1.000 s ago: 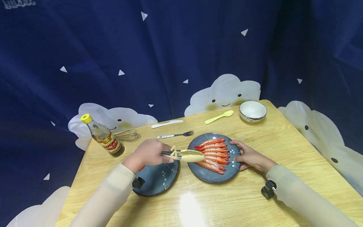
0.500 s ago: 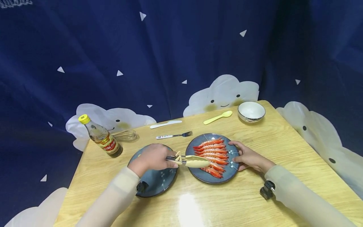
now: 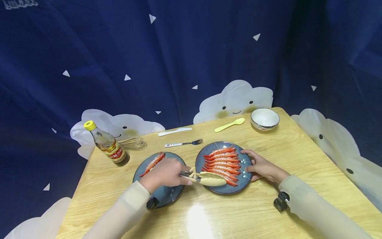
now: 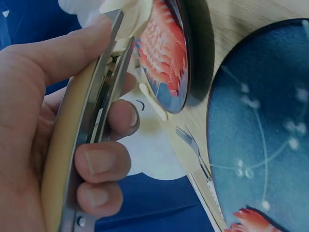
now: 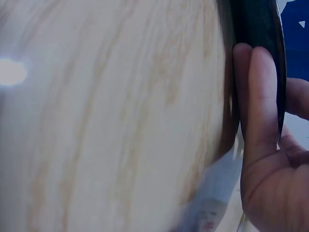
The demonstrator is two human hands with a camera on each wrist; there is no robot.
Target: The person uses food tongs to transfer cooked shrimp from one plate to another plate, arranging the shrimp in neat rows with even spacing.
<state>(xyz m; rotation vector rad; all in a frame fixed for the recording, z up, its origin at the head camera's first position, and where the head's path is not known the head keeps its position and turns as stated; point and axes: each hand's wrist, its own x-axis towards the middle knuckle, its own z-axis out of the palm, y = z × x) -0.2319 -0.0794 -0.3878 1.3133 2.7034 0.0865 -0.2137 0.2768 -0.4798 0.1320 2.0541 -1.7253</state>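
Tongs moved R, L fingers curled round 'em, R fingers pinching shrimp plate rim, gap to L plate.

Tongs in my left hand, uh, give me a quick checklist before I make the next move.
1. Tongs gripped by left hand: ok.
2. Shrimp plate held at its rim by right hand: ok.
3. Tongs' tips over shrimp plate: ok.
4. Tips touching the row of shrimp: cannot tell; they overlap in the head view.
5. Bare space on left plate: ok.
6. Shrimp plate flat on table: cannot tell.
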